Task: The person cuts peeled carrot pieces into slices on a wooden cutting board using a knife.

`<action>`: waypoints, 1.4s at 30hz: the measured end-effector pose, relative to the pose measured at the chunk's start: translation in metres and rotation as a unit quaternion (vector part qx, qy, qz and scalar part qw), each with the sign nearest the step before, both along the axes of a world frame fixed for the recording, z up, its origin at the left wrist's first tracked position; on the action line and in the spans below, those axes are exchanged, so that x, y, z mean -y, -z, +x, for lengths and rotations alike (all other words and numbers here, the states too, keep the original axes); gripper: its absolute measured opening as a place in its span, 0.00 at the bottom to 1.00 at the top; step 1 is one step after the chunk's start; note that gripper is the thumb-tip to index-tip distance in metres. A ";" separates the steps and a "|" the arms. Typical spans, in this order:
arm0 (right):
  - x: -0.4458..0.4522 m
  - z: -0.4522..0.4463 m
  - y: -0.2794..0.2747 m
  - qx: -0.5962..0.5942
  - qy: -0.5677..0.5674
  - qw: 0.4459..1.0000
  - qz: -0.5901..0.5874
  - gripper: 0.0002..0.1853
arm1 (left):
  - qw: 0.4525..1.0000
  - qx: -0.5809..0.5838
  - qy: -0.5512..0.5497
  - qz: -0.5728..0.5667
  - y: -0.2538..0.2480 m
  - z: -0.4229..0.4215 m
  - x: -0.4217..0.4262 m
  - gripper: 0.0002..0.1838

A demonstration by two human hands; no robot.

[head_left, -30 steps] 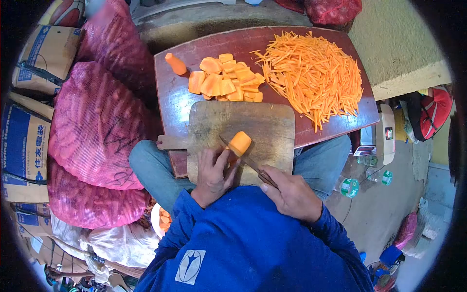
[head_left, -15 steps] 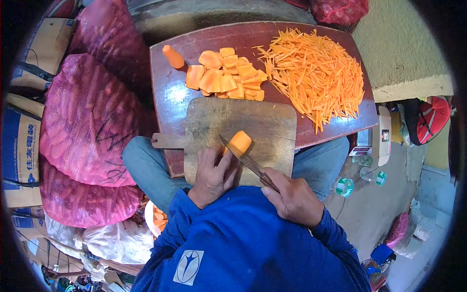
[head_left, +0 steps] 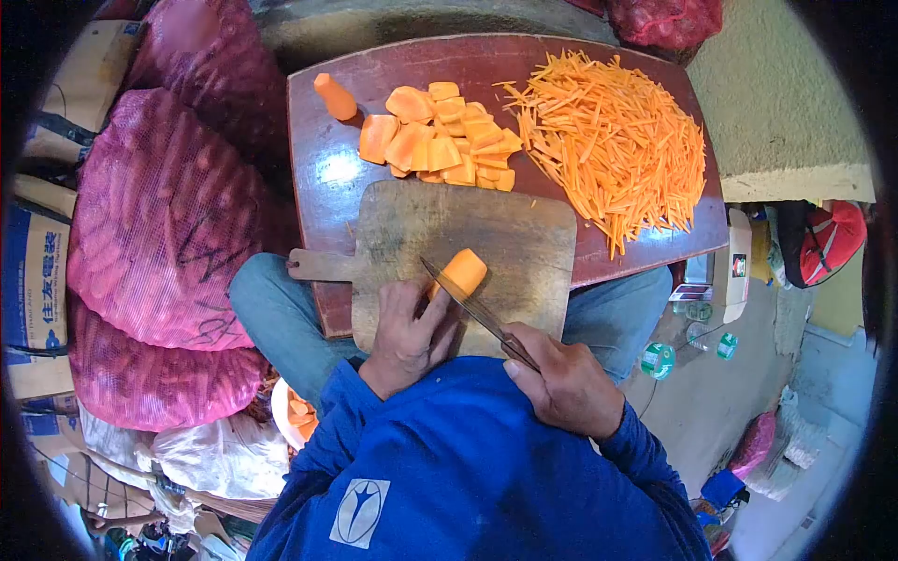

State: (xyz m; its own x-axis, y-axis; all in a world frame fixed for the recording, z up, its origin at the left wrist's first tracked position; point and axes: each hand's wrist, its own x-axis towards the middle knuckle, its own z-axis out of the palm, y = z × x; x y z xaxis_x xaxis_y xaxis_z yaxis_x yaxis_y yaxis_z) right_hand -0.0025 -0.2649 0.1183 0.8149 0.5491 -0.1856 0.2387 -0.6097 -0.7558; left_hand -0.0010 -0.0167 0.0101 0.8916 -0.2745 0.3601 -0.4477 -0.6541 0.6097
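Observation:
A short chunk of peeled carrot (head_left: 466, 272) lies on the wooden cutting board (head_left: 505, 220). Against its near side rests the blade of a knife (head_left: 482, 315), whose handle is wrapped by my right hand (head_left: 571, 381). At the chunk's lower left end, the bent fingers of my left hand (head_left: 412, 327) press on it, and the fingertips are partly hidden. Beyond the board sits a pile of carrot slices (head_left: 435, 136). A larger heap of carrot strips (head_left: 617, 140) spreads over the right side of the dark red table (head_left: 327, 201).
One peeled carrot piece (head_left: 335, 96) stands at the table's back left. Pink mesh sacks (head_left: 168, 224) of carrots are stacked on the left. A white bowl (head_left: 281, 411) with orange pieces is by my left elbow. Green-labelled rolls (head_left: 658, 360) lie on the floor at right.
The view has shifted slightly. Both hands, the knife and the carrot chunk keep nearly the same positions relative to each other.

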 end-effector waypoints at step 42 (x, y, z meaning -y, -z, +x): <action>-0.063 0.060 0.036 -0.023 -0.003 0.999 -0.040 0.19 | 0.994 0.042 -0.093 0.048 0.019 0.031 -0.011 0.56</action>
